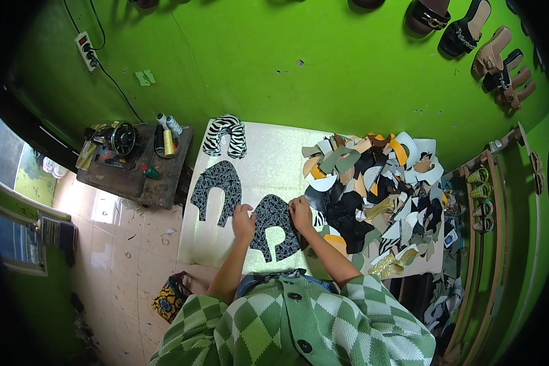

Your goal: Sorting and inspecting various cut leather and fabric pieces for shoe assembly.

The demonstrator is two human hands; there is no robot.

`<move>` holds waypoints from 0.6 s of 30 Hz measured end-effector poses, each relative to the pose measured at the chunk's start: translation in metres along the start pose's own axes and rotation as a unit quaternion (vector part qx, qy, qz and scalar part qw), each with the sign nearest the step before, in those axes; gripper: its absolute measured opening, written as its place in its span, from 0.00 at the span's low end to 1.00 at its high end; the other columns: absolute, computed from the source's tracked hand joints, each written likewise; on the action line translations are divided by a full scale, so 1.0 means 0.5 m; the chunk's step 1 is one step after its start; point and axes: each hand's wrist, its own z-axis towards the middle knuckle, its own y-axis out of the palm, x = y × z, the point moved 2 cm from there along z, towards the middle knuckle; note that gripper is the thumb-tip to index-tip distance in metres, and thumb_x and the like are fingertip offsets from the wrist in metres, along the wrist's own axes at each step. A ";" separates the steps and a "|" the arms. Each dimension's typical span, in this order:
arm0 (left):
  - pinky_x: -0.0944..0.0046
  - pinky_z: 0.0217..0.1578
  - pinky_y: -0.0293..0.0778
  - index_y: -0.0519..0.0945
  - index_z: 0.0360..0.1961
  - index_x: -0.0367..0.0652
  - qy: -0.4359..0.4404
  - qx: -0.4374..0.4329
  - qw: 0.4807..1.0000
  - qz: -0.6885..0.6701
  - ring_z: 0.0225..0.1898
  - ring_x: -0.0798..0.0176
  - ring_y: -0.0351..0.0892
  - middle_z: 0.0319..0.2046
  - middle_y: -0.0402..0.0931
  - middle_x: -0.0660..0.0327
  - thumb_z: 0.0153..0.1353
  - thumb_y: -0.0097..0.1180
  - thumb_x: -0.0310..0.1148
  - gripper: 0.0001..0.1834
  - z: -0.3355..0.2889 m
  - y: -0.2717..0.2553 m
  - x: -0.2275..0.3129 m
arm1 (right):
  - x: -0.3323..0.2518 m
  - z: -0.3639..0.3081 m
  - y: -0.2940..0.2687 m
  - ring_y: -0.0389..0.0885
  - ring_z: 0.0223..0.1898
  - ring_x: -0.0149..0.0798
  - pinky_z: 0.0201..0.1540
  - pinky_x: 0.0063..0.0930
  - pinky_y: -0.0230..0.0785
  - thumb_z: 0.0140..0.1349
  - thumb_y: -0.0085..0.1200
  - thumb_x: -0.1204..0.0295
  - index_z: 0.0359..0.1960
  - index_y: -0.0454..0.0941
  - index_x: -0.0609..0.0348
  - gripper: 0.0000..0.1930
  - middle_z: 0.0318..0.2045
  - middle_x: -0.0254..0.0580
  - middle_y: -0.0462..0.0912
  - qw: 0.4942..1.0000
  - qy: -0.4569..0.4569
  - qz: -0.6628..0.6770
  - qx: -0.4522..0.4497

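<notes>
In front of me on the white table lies a black-and-grey patterned cut piece (273, 213), arched at the top with an opening in its lower part. My left hand (244, 222) grips its left edge, fingers bent. At its upper right edge, my right hand (300, 213) is closed on it with curled fingertips. A similar patterned U-shaped piece (224, 177) rests just beyond my left hand. Farther back sits a stack of zebra-striped U-shaped pieces (230, 129). The fingertips' exact hold is too small to see well.
A big heap of offcuts (372, 183) covers the right of the table (271, 146). To the left stands a sewing machine (123, 139) with thread spools (168, 141) on a worn bench. Sandals (463, 30) hang on the green wall; a wooden rack (494, 244) stands right.
</notes>
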 end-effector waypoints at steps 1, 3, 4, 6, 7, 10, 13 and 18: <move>0.60 0.37 0.72 0.78 0.32 0.39 0.000 0.001 1.000 0.001 0.36 0.56 0.75 0.33 0.75 0.55 0.46 0.58 0.22 0.09 -0.007 0.000 0.007 | -0.007 -0.005 -0.001 0.72 0.39 0.49 0.41 0.36 0.67 0.50 0.53 0.79 0.32 0.75 0.60 0.07 0.34 0.48 0.70 1.000 -0.001 0.001 0.000; 0.57 0.41 0.70 0.77 0.33 0.40 0.080 -0.039 0.996 0.021 0.40 0.52 0.71 0.37 0.73 0.54 0.48 0.53 0.20 0.10 -0.029 0.006 0.026 | -0.032 -0.024 0.002 0.72 0.40 0.50 0.43 0.35 0.67 0.50 0.48 0.80 0.35 0.74 0.60 0.09 0.34 0.47 0.72 0.990 -0.142 -0.010 -0.011; 0.56 0.43 0.69 0.78 0.36 0.39 0.092 -0.064 0.993 0.039 0.43 0.52 0.71 0.40 0.72 0.54 0.49 0.49 0.19 0.12 -0.041 0.011 0.033 | -0.039 -0.034 0.004 0.72 0.43 0.49 0.46 0.35 0.67 0.51 0.45 0.80 0.40 0.74 0.60 0.13 0.38 0.48 0.73 0.987 -0.151 -0.026 -0.042; 0.58 0.45 0.69 0.78 0.37 0.41 0.102 -0.037 0.992 0.057 0.44 0.54 0.71 0.41 0.72 0.57 0.48 0.50 0.20 0.13 -0.067 0.021 0.046 | -0.042 -0.054 0.011 0.72 0.44 0.49 0.47 0.34 0.66 0.52 0.44 0.79 0.42 0.74 0.59 0.15 0.40 0.48 0.73 0.986 -0.157 -0.033 -0.034; 0.59 0.46 0.68 0.79 0.38 0.42 0.111 -0.008 0.991 0.075 0.46 0.56 0.71 0.42 0.72 0.60 0.48 0.51 0.22 0.14 -0.077 0.023 0.049 | -0.041 -0.060 0.013 0.72 0.46 0.48 0.49 0.34 0.66 0.52 0.44 0.79 0.44 0.74 0.59 0.16 0.42 0.49 0.73 0.985 -0.165 -0.041 -0.026; 0.55 0.51 0.64 0.73 0.50 0.43 0.110 -0.071 0.986 0.100 0.54 0.52 0.66 0.50 0.69 0.55 0.51 0.51 0.27 0.22 -0.100 0.026 0.053 | -0.035 -0.068 0.013 0.71 0.50 0.46 0.55 0.38 0.61 0.54 0.44 0.77 0.50 0.72 0.58 0.19 0.47 0.47 0.73 0.977 -0.187 -0.092 -0.033; 0.52 0.54 0.59 0.67 0.58 0.45 0.122 -0.105 0.979 0.127 0.59 0.50 0.60 0.54 0.65 0.51 0.54 0.49 0.31 0.27 -0.110 0.032 0.049 | -0.029 -0.072 0.023 0.69 0.53 0.43 0.59 0.42 0.55 0.56 0.43 0.75 0.54 0.68 0.58 0.21 0.50 0.45 0.72 0.968 -0.202 -0.141 -0.047; 0.52 0.55 0.55 0.64 0.61 0.49 0.126 -0.105 0.971 0.172 0.61 0.50 0.57 0.55 0.64 0.52 0.56 0.49 0.34 0.28 -0.115 0.041 0.052 | -0.026 -0.081 0.034 0.68 0.57 0.39 0.61 0.42 0.53 0.57 0.41 0.74 0.58 0.65 0.56 0.23 0.54 0.43 0.70 0.947 -0.212 -0.232 -0.067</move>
